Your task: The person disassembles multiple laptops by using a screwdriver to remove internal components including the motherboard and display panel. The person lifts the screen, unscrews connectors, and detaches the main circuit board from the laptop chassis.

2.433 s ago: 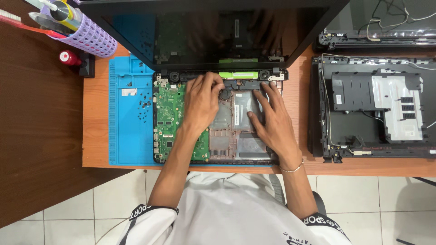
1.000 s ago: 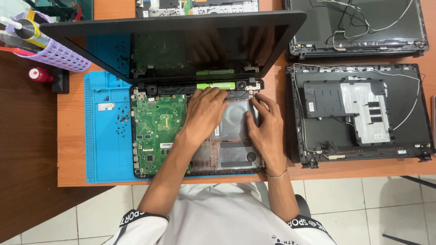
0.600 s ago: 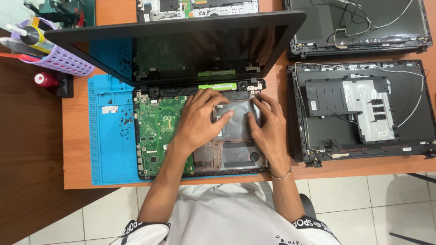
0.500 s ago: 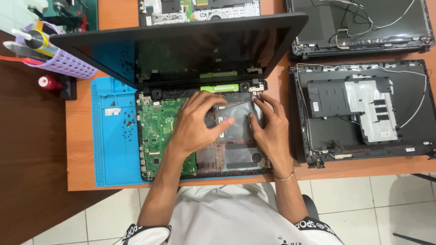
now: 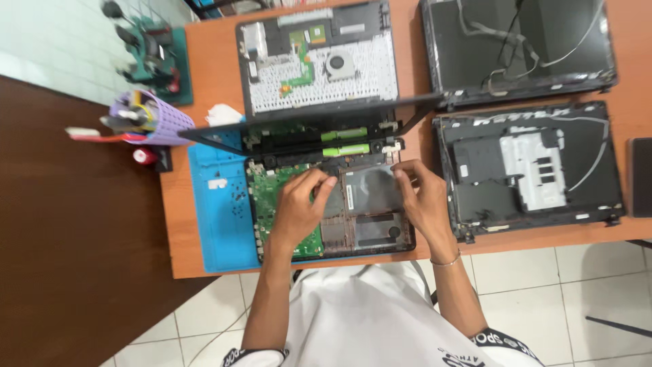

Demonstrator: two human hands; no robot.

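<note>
Head view: opened laptop base (image 5: 333,204) on blue mat (image 5: 214,211) at counter (image 5: 197,261) front edge, lid half raised. Left hand (image 5: 299,211) and right hand (image 5: 421,200) pinching grey drive panel (image 5: 370,190) at its two sides, fingers curled on it. Risks: panel slipping onto green board (image 5: 272,194); flex cable snagged if lifted skewed; lid dropping on knuckles.

Bright even light, perhaps slight motion blur

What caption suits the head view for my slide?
Both hands, left hand and right hand, grip a grey rectangular part inside an opened laptop base.
</note>
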